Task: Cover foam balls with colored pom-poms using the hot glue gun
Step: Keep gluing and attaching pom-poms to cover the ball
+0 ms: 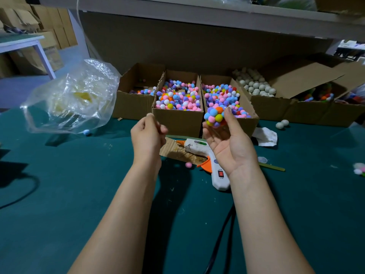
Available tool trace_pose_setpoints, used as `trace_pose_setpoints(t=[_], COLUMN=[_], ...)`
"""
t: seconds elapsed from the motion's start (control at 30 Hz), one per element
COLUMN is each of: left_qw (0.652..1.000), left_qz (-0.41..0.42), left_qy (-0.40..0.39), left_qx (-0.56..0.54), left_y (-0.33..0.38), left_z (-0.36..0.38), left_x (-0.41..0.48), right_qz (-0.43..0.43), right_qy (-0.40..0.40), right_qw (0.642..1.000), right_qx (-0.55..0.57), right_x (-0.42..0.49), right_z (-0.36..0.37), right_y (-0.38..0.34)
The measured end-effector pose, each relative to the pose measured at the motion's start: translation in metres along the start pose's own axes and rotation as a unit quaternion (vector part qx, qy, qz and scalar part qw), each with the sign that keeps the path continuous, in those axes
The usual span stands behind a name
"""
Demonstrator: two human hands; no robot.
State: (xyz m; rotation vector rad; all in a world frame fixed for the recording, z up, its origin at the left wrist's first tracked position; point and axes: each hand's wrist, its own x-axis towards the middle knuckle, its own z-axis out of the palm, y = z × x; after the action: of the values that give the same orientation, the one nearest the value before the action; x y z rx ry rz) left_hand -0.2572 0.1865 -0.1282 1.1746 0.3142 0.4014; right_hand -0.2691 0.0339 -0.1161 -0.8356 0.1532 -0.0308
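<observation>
1. Fingers [228, 115] of the right hand [227, 143]: curled up round the covered ball [215, 116], palm upward, gripping it from below and from the right. Held clear of the tabletop [79, 204], probably to leave its top and near faces open for checking.
2. Left hand [147, 133]: fingers curled, thumb and forefinger tips pressed together, just left of the ball and apart from it. Cannot tell whether anything thin sits in that pinch; possibly a glue thread, possibly nothing.
3. Hot glue gun [205, 155]: lying on its side on the tabletop under both hands, touched by neither. Nozzle pointing left over a cardboard scrap [173, 150], presumably placed to catch drips and spare the green surface.
4. Supplies set along the far edge, likely for easy reach: two open pom-pom boxes [177, 115] straight ahead, a box of bare foam balls [254, 84] farther right, and two loose foam balls [282, 123] on the tabletop at right. One stray pink pom-pom [188, 165] near the gun.
5. Crumpled plastic bag [73, 95] at far left, well apart from the work.
6. Judged progress: visible side of the ball fully covered, hidden side unknown. Worth turning it to look for bare foam before gluing more.
</observation>
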Motion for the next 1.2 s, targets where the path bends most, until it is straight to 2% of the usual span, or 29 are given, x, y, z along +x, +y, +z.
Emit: trace_pose_setpoints(t=[0.17, 0.27, 0.43, 0.67, 0.8, 1.0, 1.2], left_qw=[1.000, 1.000, 0.992, 0.964, 0.956, 0.973, 0.967], left_qz=[-0.020, 0.013, 0.088, 0.148, 0.131, 0.115, 0.100], left_qy=[-0.013, -0.001, -0.034, -0.122, -0.143, -0.085, -0.115], left_qx=[0.003, 0.028, 0.079, 0.184, 0.219, 0.183, 0.204], left_y=[-0.001, -0.003, -0.004, -0.006, -0.005, -0.006, -0.005], left_z=[-0.001, 0.000, 0.005, 0.016, 0.015, 0.012, 0.013], left_x=[0.000, 0.000, -0.009, -0.023, -0.021, -0.017, -0.018], right_qz=[0.003, 0.005, 0.011, 0.029, 0.034, 0.029, 0.032], right_qy=[-0.010, -0.011, -0.006, -0.012, -0.012, -0.010, -0.007], right_qw=[1.000, 1.000, 1.000, 1.000, 0.999, 0.999, 0.999], right_qx=[-0.002, -0.001, -0.001, -0.004, -0.006, -0.012, -0.008], right_x=[0.000, 0.000, 0.000, -0.001, -0.001, -0.001, -0.001], right_z=[0.000, 0.001, 0.001, 0.005, 0.005, 0.005, 0.005], right_y=[0.000, 0.000, -0.001, 0.006, 0.007, 0.008, 0.007])
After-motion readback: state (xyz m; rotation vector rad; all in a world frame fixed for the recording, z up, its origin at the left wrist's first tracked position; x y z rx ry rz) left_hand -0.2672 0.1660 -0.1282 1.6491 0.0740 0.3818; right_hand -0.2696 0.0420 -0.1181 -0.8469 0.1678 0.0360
